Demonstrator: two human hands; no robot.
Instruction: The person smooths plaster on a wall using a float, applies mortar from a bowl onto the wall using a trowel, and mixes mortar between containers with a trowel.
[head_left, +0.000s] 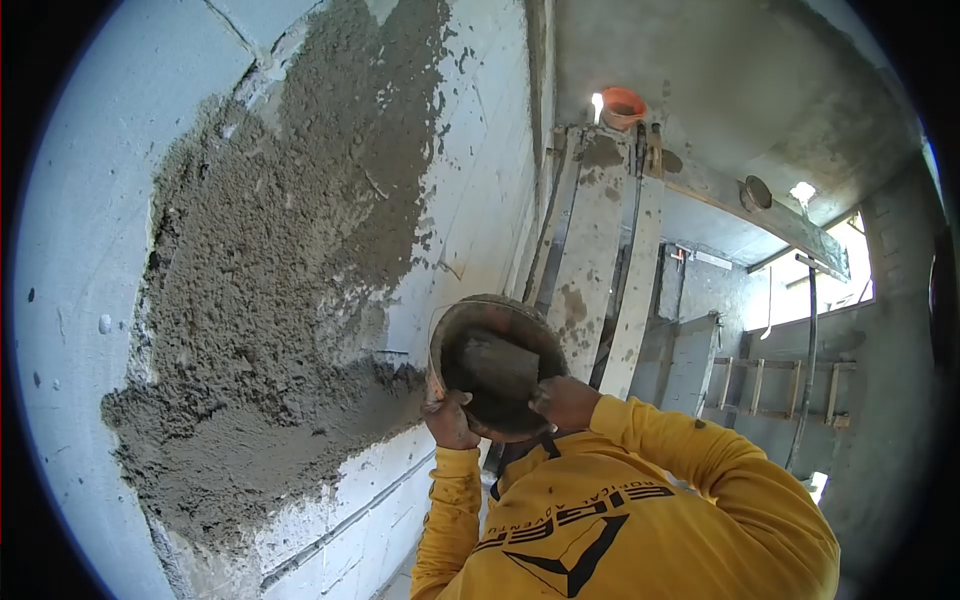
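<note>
Grips bowl (482, 317) with left hand (450, 421), apparently to steady it near wall (485, 190) bearing mortar (260, 290); holds trowel (495, 365) inside with right hand (566, 403).

1. Wall (485, 165): pale, matt, largely smooth, with spatter.
2. Mortar (260, 240) on wall: grey, matt; coarse and granular, flatter in the upper right part.
3. Bucket (457, 333): looks like plastic, inside coated with grey residue.
4. Flat tool (494, 366) in bucket: grey-coated, fairly smooth face; base material cannot be determined.
5. Planks (590, 235): appear wooden, matt, blotched grey.
6. Basin (622, 108): orange, apparently plastic.
7. Shirt (640, 530): yellow cloth, matt, creased, dark print.
</note>
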